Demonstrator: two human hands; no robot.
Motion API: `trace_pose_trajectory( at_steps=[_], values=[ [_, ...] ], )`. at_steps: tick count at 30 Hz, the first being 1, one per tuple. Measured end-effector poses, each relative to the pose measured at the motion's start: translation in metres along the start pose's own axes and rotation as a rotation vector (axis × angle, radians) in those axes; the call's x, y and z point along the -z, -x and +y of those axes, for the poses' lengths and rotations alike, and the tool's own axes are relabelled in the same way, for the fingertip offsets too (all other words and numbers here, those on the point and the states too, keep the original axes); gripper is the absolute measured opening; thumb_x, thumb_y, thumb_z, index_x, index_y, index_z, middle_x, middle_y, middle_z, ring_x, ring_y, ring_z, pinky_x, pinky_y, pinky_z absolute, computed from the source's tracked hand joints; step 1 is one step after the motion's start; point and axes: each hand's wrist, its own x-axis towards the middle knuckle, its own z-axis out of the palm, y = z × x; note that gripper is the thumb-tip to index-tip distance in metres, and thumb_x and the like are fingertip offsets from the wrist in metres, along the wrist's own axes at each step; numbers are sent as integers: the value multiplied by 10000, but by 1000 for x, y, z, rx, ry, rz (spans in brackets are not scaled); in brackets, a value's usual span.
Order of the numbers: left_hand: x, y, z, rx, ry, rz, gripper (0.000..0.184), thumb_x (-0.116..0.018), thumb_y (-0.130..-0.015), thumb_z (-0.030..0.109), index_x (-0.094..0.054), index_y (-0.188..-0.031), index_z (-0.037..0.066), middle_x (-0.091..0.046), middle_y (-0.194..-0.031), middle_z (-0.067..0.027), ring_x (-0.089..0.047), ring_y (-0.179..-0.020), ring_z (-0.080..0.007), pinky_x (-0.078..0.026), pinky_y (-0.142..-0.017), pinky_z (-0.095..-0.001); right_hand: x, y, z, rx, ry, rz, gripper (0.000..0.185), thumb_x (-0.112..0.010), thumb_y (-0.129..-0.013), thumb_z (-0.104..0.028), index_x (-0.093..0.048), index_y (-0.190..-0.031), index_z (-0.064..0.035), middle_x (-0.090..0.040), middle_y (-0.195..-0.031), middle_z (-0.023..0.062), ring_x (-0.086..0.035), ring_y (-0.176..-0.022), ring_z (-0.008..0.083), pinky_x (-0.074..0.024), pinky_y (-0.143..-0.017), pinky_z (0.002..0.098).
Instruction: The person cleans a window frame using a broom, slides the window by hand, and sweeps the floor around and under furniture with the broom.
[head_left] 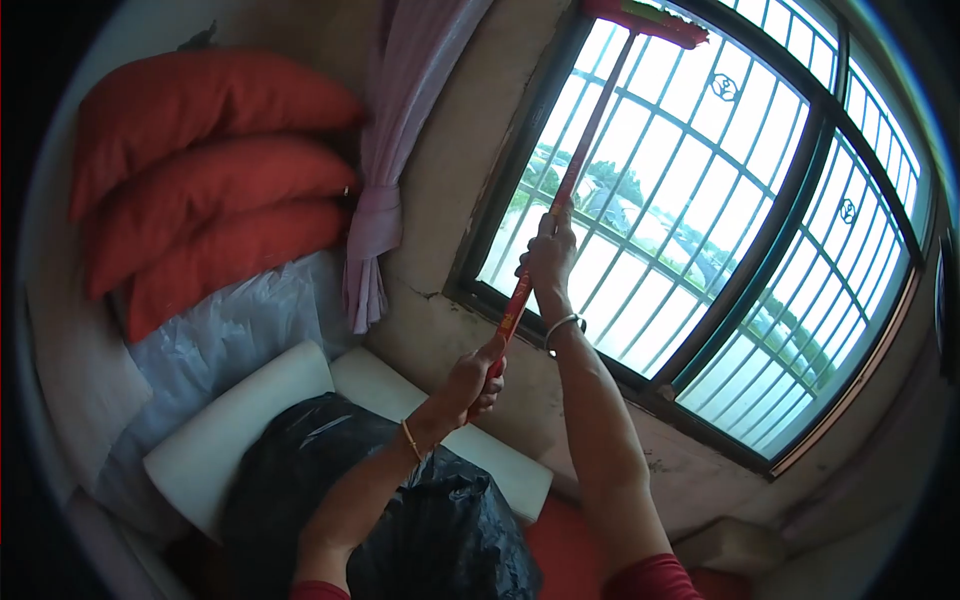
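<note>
A broom (578,165) with a long red handle slants up across the window. Its red head (650,22) reaches the top of the window frame, partly cut off by the picture's edge. My right hand (550,255), with a silver bangle at the wrist, is closed around the middle of the handle. Lower down, near the handle's end, my left hand (475,385) is wrapped round it too. The window (690,200) has a dark frame and metal bars outside the glass.
Red cushions (215,170) are stacked at the left on clear plastic (245,320). A tied purple curtain (378,220) hangs beside the window. Below my arms lie a black plastic bag (450,530) and cream-coloured rolls or pads (245,425). A box-like object (735,545) sits at lower right.
</note>
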Motion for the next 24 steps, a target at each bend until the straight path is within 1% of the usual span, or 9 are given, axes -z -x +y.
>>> trace_pose_trajectory(
  at_steps=[4, 7, 9, 10, 11, 14, 18, 20, 24],
  values=[
    [13, 44, -35, 67, 9, -7, 431, -419, -868, 560, -400, -724, 154, -289, -477, 62, -242, -329, -52, -213, -303, -224, -5, 52, 34, 140, 143, 45, 454, -336, -940, -166, -208, -1363, -66, -426, -520, 31, -459, -374, 130, -385, -309, 285],
    [40, 90, -117, 175, 32, 111, 419, -416, -875, 547, -400, -734, 153, -308, -479, 59, -264, -328, -53, -229, -308, -221, -2, 135, 92, 115, 203, 39, 467, -350, -934, -159, -205, -1356, -22, -425, -551, 42, -477, -403, 132, -384, -322, 282],
    [61, 138, -178, 256, 69, 160, 410, -423, -876, 537, -399, -732, 154, -324, -486, 58, -287, -333, -56, -244, -318, -220, 1, 202, 164, 709, 807, 179, 512, -365, -931, -169, -160, -1378, -31, -461, -587, 80, -492, -418, 166, -389, -341, 308],
    [71, 166, -210, 285, 70, 191, 408, -426, -877, 532, -399, -732, 152, -325, -487, 58, -289, -336, -58, -247, -322, -220, -1, 252, 160, 136, 383, 43, 524, -369, -932, -186, -144, -1389, -67, -512, -648, 130, -515, -431, 210, -398, -359, 342],
    [79, 195, -239, 350, 108, 228, 401, -423, -882, 519, -400, -732, 148, -326, -488, 55, -292, -341, -59, -251, -327, -218, 1, 293, 171, -154, 318, -41, 539, -364, -936, -215, -111, -1396, -92, -526, -633, 155, -524, -427, 235, -400, -362, 355],
    [87, 290, -293, 542, 184, 346, 388, -415, -894, 489, -400, -725, 139, -327, -490, 48, -295, -352, -60, -256, -338, -211, 4, 400, 179, -446, 253, -209, 617, -373, -935, -232, 11, -1398, -96, -498, -542, 75, -540, -425, 181, -445, -372, 324],
    [75, 376, -282, 716, 266, 448, 412, -406, -900, 491, -398, -689, 138, -313, -489, 50, -279, -356, -55, -238, -338, -209, -9, 477, 186, -748, 21, -309, 516, -432, -905, -196, -159, -1322, -61, -492, -591, 73, -539, -429, 185, -469, -392, 308],
    [79, 409, -282, 646, -76, 611, 366, -411, -904, 423, -408, -691, 125, -340, -500, 41, -320, -377, -52, -266, -345, -209, -11, 491, 179, -919, -310, -444, 278, -477, -867, -149, -332, -1065, -20, -486, -617, 70, -553, -463, 195, -490, -422, 319],
    [59, 426, -283, 410, -309, 672, 336, -446, -902, 370, -459, -720, 87, -354, -506, 46, -399, -432, -36, -295, -364, -201, 1, 490, 141, -954, -457, -409, 154, -471, -856, -119, -340, -906, -53, -493, -620, 75, -555, -468, 198, -491, -428, 327]
  ],
)
